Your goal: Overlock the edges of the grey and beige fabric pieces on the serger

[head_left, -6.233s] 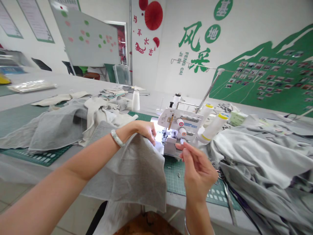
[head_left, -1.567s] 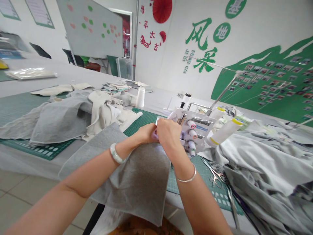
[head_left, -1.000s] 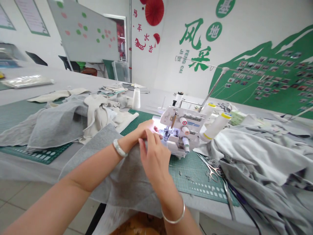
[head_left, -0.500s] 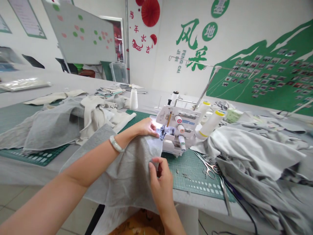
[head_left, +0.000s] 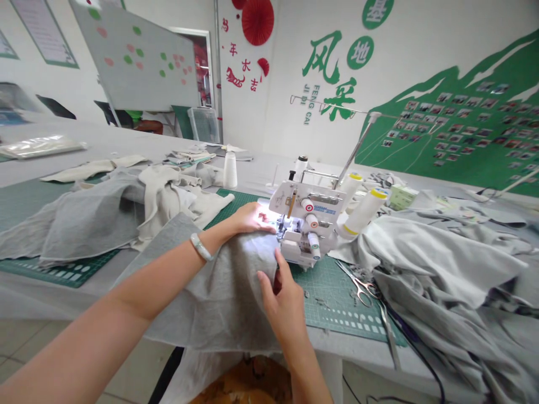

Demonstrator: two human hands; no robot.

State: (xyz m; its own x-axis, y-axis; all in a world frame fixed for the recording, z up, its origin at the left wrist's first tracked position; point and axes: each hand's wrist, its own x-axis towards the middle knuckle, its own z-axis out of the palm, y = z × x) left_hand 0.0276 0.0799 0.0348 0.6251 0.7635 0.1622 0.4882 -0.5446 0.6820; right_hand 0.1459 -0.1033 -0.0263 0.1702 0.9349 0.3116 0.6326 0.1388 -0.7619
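A white overlock sewing machine [head_left: 301, 216] stands on the mat, its lamp lit over the needle area. Grey fabric [head_left: 227, 297] runs from its presser foot down over the table's front edge. Close to the foot, my left hand [head_left: 250, 217] has its fingers closed on the fabric's far part; a pale bangle [head_left: 201, 247] is on that wrist. Nearer to me, my right hand [head_left: 286, 300] is at the fabric's right edge. Its thumb lies over the cloth and the index finger stretches toward the machine, with a gap between; the other fingers are partly hidden.
On the right are scissors [head_left: 360, 286], metal tweezers [head_left: 389, 336] and a big heap of grey cloth [head_left: 455, 264]. Thread cones [head_left: 366, 212] stand behind the machine. Cut fabric pieces [head_left: 101, 207] lie at left by a white cone [head_left: 230, 170]. A green cutting mat [head_left: 332, 303] lies underneath.
My right hand has moved forward along the fabric edge, and its index finger has straightened out of a pinch. The left hand has shifted very slightly. The fabric's near edge has drawn up a little.
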